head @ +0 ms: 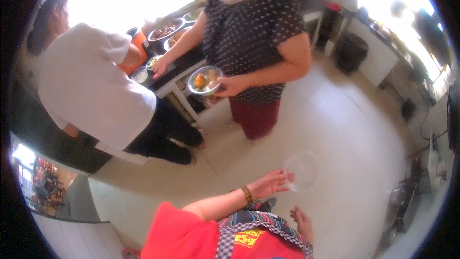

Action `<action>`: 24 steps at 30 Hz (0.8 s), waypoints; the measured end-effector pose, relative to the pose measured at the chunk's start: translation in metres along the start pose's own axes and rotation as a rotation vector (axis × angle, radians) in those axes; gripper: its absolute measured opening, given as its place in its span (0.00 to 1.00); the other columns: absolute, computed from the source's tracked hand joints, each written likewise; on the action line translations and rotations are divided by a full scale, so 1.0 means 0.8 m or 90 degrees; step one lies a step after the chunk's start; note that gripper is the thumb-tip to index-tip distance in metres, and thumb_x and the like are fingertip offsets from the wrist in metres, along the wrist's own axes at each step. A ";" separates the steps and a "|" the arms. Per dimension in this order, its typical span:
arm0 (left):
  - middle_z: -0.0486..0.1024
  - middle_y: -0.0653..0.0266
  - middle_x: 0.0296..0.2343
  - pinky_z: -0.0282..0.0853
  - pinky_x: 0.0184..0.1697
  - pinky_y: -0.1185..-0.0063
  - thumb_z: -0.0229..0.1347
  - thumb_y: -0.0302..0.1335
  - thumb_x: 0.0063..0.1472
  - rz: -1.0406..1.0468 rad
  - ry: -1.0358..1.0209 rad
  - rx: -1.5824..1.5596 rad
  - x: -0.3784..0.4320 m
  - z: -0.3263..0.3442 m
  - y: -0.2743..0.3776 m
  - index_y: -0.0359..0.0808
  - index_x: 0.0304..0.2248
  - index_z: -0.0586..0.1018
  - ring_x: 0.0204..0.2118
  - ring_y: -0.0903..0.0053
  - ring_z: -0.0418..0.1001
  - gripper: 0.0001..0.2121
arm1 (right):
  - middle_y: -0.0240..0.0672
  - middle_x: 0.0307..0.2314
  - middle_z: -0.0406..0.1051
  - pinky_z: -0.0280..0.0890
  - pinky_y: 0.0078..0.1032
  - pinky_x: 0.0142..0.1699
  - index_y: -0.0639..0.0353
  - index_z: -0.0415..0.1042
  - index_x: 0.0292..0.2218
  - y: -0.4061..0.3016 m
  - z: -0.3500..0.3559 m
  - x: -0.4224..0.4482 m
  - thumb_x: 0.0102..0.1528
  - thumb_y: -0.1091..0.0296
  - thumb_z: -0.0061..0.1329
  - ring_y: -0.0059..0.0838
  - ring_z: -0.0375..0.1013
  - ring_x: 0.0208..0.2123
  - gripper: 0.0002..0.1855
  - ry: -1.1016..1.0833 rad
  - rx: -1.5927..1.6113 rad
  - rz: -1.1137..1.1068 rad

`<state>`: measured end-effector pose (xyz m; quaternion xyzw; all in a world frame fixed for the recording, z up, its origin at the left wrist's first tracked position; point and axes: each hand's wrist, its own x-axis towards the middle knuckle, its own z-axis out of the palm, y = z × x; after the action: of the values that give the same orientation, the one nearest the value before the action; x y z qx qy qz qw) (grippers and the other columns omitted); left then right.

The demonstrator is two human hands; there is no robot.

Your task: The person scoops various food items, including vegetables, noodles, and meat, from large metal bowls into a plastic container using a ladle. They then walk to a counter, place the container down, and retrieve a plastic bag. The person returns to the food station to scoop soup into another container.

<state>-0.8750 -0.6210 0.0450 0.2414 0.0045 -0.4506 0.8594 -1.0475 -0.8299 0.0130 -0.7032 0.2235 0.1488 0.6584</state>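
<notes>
My left hand (271, 184), with a beaded bracelet (247, 194) at the wrist, holds a clear round plastic lid or bowl (303, 169) by its near left edge. So transparent is this piece that the floor shows through it, and I cannot tell its depth. Close to my apron (264, 219), my right hand (302, 218) has its fingers apart and holds nothing. Ahead of me, a person in a dark patterned shirt (248, 39) holds a bowl of food (205, 81) in one hand. That person's other hand (160, 66) reaches to small bowls on the counter.
A second person in a white shirt (93, 82) stands at the counter (179, 66) on the left. Platters of food (166, 30) and an orange container (137, 48) stand there. A black bin (351, 53) is at the back right. Pale tiled floor (337, 126) lies between.
</notes>
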 end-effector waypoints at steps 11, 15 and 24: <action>0.62 0.55 0.51 0.62 0.53 0.68 0.51 0.33 0.59 0.103 0.061 -0.066 0.239 0.032 0.041 0.37 0.51 0.61 0.54 0.66 0.61 0.22 | 0.42 0.44 0.69 0.57 0.27 0.54 0.65 0.67 0.47 -0.080 -0.161 0.168 0.59 0.57 0.39 0.33 0.67 0.47 0.22 -0.233 -0.146 -0.022; 0.61 0.53 0.51 0.63 0.52 0.65 0.48 0.33 0.61 0.121 0.071 -0.021 0.328 0.053 0.101 0.36 0.52 0.61 0.54 0.65 0.60 0.21 | 0.40 0.43 0.69 0.56 0.25 0.55 0.66 0.68 0.46 -0.139 -0.219 0.236 0.59 0.59 0.40 0.32 0.66 0.48 0.20 -0.197 -0.104 -0.065; 0.64 0.54 0.50 0.64 0.51 0.65 0.49 0.36 0.60 0.270 0.105 -0.006 0.472 0.069 0.291 0.34 0.52 0.62 0.53 0.66 0.62 0.23 | 0.41 0.48 0.65 0.50 0.29 0.58 0.61 0.68 0.48 -0.363 -0.276 0.424 0.59 0.57 0.41 0.34 0.60 0.53 0.21 -0.469 -0.068 -0.168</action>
<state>-0.4818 -0.8245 0.1041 0.2689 0.0263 -0.2385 0.9328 -0.6282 -1.0798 0.1115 -0.6588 -0.1279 0.3165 0.6704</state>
